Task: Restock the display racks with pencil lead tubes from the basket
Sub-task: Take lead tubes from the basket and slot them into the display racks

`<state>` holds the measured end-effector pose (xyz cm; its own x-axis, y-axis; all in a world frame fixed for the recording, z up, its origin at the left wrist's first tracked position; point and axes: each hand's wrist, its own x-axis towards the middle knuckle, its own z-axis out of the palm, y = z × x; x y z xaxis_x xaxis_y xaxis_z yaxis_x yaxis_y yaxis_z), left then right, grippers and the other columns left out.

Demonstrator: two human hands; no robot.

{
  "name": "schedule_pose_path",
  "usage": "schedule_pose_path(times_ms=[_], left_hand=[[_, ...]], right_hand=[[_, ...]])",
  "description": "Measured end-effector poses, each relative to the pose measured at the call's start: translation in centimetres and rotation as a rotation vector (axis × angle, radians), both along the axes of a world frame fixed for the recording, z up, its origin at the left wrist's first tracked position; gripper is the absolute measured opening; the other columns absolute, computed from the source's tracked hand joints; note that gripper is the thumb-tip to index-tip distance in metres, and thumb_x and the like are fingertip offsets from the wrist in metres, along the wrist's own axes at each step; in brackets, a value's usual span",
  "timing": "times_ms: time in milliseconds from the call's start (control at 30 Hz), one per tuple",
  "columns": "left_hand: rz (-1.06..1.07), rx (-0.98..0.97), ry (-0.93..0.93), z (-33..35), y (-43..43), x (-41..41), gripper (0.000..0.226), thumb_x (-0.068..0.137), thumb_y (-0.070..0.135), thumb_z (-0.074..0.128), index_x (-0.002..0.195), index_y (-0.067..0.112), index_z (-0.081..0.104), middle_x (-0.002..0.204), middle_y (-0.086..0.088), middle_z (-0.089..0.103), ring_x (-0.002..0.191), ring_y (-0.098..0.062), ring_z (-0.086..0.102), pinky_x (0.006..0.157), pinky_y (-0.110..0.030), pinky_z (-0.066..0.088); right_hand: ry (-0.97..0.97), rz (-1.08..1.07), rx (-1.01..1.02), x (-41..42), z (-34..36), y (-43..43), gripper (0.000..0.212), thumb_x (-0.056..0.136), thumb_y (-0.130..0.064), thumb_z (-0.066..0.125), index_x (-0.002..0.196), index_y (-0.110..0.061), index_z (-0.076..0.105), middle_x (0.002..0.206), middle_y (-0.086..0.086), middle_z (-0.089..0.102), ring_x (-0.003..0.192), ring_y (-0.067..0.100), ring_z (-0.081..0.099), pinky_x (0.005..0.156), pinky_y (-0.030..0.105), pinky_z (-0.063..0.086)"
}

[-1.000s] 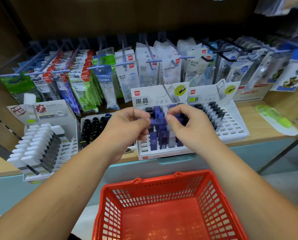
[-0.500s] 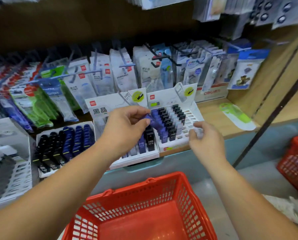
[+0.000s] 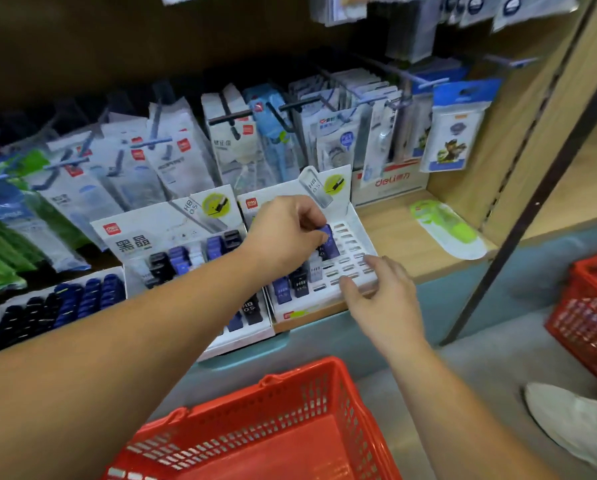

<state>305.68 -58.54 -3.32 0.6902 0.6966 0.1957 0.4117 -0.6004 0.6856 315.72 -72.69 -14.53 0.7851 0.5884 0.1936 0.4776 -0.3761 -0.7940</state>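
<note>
Facing a wooden shelf [image 3: 397, 244] under rows of hanging packs [image 3: 241, 140], you have two white racks side by side at its front edge: the left rack [image 3: 172, 230], and the right rack [image 3: 354, 242], whose right-hand columns of slots show bare. A green blister pack [image 3: 446, 226] lies flat on the wood to the right, near a dark slanting upright [image 3: 518, 209]. Bare wood runs between the right rack and that pack, while on the left the racks sit close together. The red basket [image 3: 290, 386] sits below your forearms, in front of the shelf's teal lip. A second red basket [image 3: 594, 306] and a pale shoe [image 3: 574, 420] are on the floor at the right. Your left hand [image 3: 283, 233] is over the right rack, fingers curled and pinching a blue lead tube [image 3: 328, 237]. The tube is short, dark blue and roughly upright beside the filled columns; whether it sits in a slot you cannot tell. Your right hand [image 3: 383, 299] is spread, fingertips resting on the rack's front right corner, holding nothing.
</note>
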Motion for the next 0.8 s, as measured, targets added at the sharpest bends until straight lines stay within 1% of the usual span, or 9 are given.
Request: schedule_pose_path(times_ms=[100, 233, 300, 433, 533, 600, 700, 800], left_hand=[[-0.003, -0.004, 0.021, -0.7, 0.2, 0.4, 0.014, 0.083, 0.011, 0.082, 0.079, 0.02, 0.072, 0.077, 0.004, 0.075, 0.076, -0.016, 0.073, 0.076, -0.043, 0.062], [-0.022, -0.072, -0.053, 0.0, 0.1, 0.2, 0.013, 0.085, 0.008, 0.08, 0.082, 0.017, 0.07, 0.08, -0.005, 0.075, 0.069, -0.013, 0.068, 0.074, -0.039, 0.063], [-0.07, -0.072, -0.033, 0.4, -0.2, -0.4, 0.013, 0.084, 0.007, 0.081, 0.084, 0.014, 0.07, 0.081, -0.007, 0.074, 0.068, -0.014, 0.067, 0.072, -0.037, 0.062], [-0.108, -0.028, 0.065, 0.0, -0.8, -1.9, 0.014, 0.083, 0.01, 0.082, 0.083, 0.017, 0.07, 0.077, 0.001, 0.073, 0.07, -0.014, 0.069, 0.071, -0.033, 0.062], [-0.09, -0.015, 0.018, 0.0, -0.9, -2.4, 0.014, 0.084, 0.008, 0.08, 0.083, 0.017, 0.07, 0.074, 0.003, 0.07, 0.066, -0.01, 0.066, 0.068, -0.03, 0.06], [-0.109, 0.006, 0.032, -0.1, -0.9, -2.6, 0.012, 0.085, 0.008, 0.078, 0.085, 0.017, 0.07, 0.076, 0.003, 0.071, 0.067, -0.01, 0.066, 0.07, -0.033, 0.06], [-0.125, 0.062, 0.112, -0.3, -1.3, -2.9, 0.012, 0.086, 0.011, 0.076, 0.087, 0.022, 0.07, 0.08, 0.006, 0.071, 0.075, -0.015, 0.069, 0.073, -0.037, 0.061], [-0.086, 0.025, 0.139, 0.1, -1.5, -2.8, 0.012, 0.085, 0.013, 0.079, 0.084, 0.023, 0.072, 0.079, 0.007, 0.073, 0.074, -0.014, 0.071, 0.074, -0.036, 0.062]], right_hand=[[-0.031, -0.012, 0.019, -0.2, 0.1, -0.1, 0.052, 0.086, -0.042, 0.075, 0.132, -0.019, 0.063, 0.127, 0.001, 0.062, 0.131, 0.025, 0.047, 0.108, 0.043, 0.042], [-0.035, -0.011, -0.004, 0.0, 0.2, -0.1, 0.053, 0.088, -0.042, 0.072, 0.135, -0.021, 0.061, 0.131, -0.002, 0.06, 0.135, 0.021, 0.042, 0.11, 0.041, 0.039], [-0.024, -0.002, -0.004, 0.1, 0.1, 0.0, 0.054, 0.088, -0.041, 0.073, 0.136, -0.021, 0.06, 0.135, 0.0, 0.059, 0.137, 0.023, 0.04, 0.112, 0.042, 0.038], [-0.014, -0.001, -0.008, 0.0, -0.2, 0.3, 0.057, 0.086, -0.041, 0.074, 0.137, -0.02, 0.058, 0.142, 0.005, 0.055, 0.141, 0.027, 0.038, 0.115, 0.046, 0.035], [0.014, 0.021, -0.02, -0.3, 0.1, 0.4, 0.06, 0.086, -0.043, 0.073, 0.139, -0.02, 0.056, 0.145, 0.003, 0.051, 0.142, 0.024, 0.036, 0.116, 0.045, 0.034], [0.007, 0.031, -0.035, -0.3, 0.2, 0.4, 0.062, 0.086, -0.044, 0.073, 0.14, -0.021, 0.055, 0.146, 0.002, 0.049, 0.142, 0.024, 0.036, 0.117, 0.045, 0.034], [0.017, 0.03, -0.061, -0.4, 0.3, 0.2, 0.063, 0.087, -0.046, 0.072, 0.142, -0.022, 0.054, 0.15, 0.004, 0.046, 0.145, 0.024, 0.033, 0.118, 0.045, 0.032], [0.026, 0.034, -0.078, -0.5, 0.5, 0.0, 0.064, 0.088, -0.047, 0.071, 0.144, -0.022, 0.052, 0.15, 0.004, 0.045, 0.145, 0.024, 0.032, 0.118, 0.045, 0.032]])
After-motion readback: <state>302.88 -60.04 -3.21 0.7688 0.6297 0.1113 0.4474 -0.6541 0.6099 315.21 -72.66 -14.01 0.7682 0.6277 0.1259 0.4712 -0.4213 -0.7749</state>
